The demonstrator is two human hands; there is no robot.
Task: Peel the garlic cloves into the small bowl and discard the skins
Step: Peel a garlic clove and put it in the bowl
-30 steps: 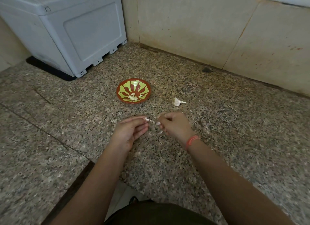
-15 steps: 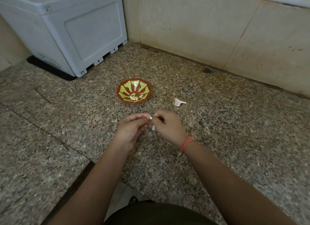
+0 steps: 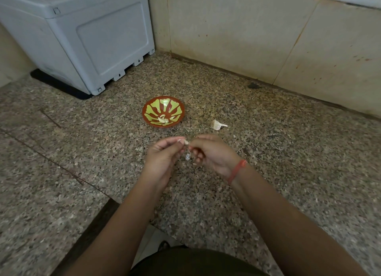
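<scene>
Fingertips [image 3: 175, 140] of the left hand [image 3: 162, 159] and right hand [image 3: 213, 155] curl together, pinching one garlic clove [image 3: 186, 142] above the granite counter [image 3: 288, 152], near the small bowl [image 3: 164, 103] of peeled cloves [image 3: 162, 119].

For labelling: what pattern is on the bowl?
The small bowl: red-brown with yellow-green rays; head view.

One garlic clove [image 3: 186, 142] held aloft; peeled cloves [image 3: 162, 119] lie in red-green bowl [image 3: 175, 108].
</scene>
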